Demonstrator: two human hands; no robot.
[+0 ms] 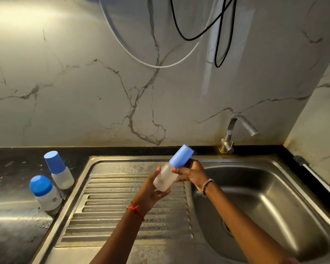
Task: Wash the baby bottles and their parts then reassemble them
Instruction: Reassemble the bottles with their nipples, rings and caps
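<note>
**Bottle held over the sink**

Bottle (165, 179) tilts above the drainboard (122, 206), left hand (151, 191) wrapped around its frosted body, right hand (192, 173) gripping just below, perhaps on, the blue cap (181, 156). Two capped bottles (59, 170) stand on the desk (13, 187).
</note>
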